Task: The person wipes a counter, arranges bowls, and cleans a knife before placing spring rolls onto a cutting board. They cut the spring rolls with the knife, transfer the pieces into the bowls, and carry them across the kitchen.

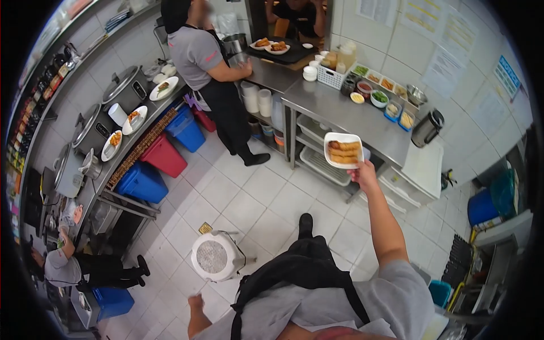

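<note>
A white square-rimmed plate (330, 140) with several golden-brown fried rolls (344, 152) on it is out in front of me. My right hand (363, 175) grips its near edge, the arm stretched forward, and the plate stays roughly level. It appears just in front of the steel counter (334, 105). Low on the left, my left hand (196, 301) hangs beside my body with its fingers curled in and nothing visible in them. The white round-topped stool (212, 254) stands closest to that hand.
A co-worker (209, 73) stands ahead at the pass, where a black tray (292, 52) carries plated food. Another person (79, 266) works at the left. Plates of food (135, 120) line the left counter above coloured bins (164, 154). An electric kettle (428, 128) stands at the right.
</note>
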### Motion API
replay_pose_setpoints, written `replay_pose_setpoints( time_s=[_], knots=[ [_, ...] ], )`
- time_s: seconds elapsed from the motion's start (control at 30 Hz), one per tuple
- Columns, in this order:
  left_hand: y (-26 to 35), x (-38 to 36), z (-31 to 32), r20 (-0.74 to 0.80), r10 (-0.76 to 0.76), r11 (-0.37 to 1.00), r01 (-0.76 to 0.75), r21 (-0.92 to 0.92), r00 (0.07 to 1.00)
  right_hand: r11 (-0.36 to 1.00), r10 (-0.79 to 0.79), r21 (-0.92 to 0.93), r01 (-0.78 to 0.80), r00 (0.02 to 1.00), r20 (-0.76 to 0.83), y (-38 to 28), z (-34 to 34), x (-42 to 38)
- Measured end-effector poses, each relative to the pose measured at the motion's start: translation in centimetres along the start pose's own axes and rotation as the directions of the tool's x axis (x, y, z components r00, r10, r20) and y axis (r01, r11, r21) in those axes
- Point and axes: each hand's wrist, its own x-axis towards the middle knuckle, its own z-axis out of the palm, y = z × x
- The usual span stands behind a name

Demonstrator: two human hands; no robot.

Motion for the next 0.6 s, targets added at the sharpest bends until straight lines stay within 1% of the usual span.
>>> replay_pose_setpoints(
  time_s=[0.03,0.07,0.1,0.13,0.2,0.27,0.33,0.37,0.4,0.43,0.47,0.5,0.53,0.6],
  knots=[
    [-1.1,-3.1,-0.8,0.024,-0.130,0.978,0.132,-0.159,0.991,1.000,-0.005,0.002,0.005,1.000,0.024,-0.9,2.0,3.1],
    [0.4,-3.6,0.2,0.005,-0.140,0.974,0.138,-0.181,0.990,1.000,0.006,-0.006,-0.006,0.999,0.038,-2.0,4.2,6.1],
    [-1.3,-7.6,0.1,0.013,-0.164,0.971,0.164,-0.175,0.986,1.000,0.021,-0.014,-0.020,0.998,0.057,-3.1,6.3,9.2],
    [-0.6,-8.7,0.5,0.019,-0.190,0.968,0.191,-0.165,0.982,1.000,0.024,-0.013,-0.023,0.996,0.090,-3.9,8.1,12.2],
    [1.1,-11.8,2.6,0.031,-0.252,0.957,0.254,-0.140,0.967,0.999,0.036,0.001,-0.036,0.997,0.068,-4.4,11.4,17.9],
    [2.7,-15.9,6.4,0.054,-0.333,0.934,0.337,-0.118,0.941,0.999,0.045,0.002,-0.046,0.993,0.107,-4.4,14.1,23.5],
    [4.9,-20.4,9.2,0.079,-0.421,0.899,0.427,-0.098,0.904,0.998,0.023,0.047,-0.028,0.993,0.114,-4.0,16.6,28.6],
    [7.3,-22.7,9.8,0.096,-0.460,0.879,0.468,-0.088,0.883,0.998,0.027,0.060,-0.034,0.993,0.111,-4.1,18.0,30.2],
    [7.8,-22.4,10.6,0.133,-0.372,0.922,0.382,-0.062,0.919,0.998,0.043,0.046,-0.050,0.989,0.141,-4.0,19.4,32.0],
    [8.1,-21.8,11.2,0.173,-0.276,0.957,0.286,-0.038,0.945,0.996,0.041,0.075,-0.050,0.993,0.113,-3.8,20.8,34.2],
    [9.0,-22.5,11.6,0.163,-0.295,0.951,0.306,-0.048,0.942,0.993,0.039,0.106,-0.048,0.996,0.082,-3.4,22.0,36.4],
    [10.2,-22.5,11.8,0.093,-0.406,0.894,0.416,-0.167,0.909,0.991,0.030,0.124,-0.043,0.994,0.104,-2.7,23.0,39.1],
    [11.4,-22.1,12.1,0.042,-0.510,0.817,0.499,-0.289,0.859,0.992,0.033,0.119,-0.047,0.993,0.114,-3.2,24.4,40.4],
    [12.7,-22.9,11.7,-0.021,-0.487,0.834,0.458,-0.308,0.873,0.971,0.039,0.228,-0.074,0.988,0.151,-4.4,26.8,41.4]
  ],
)
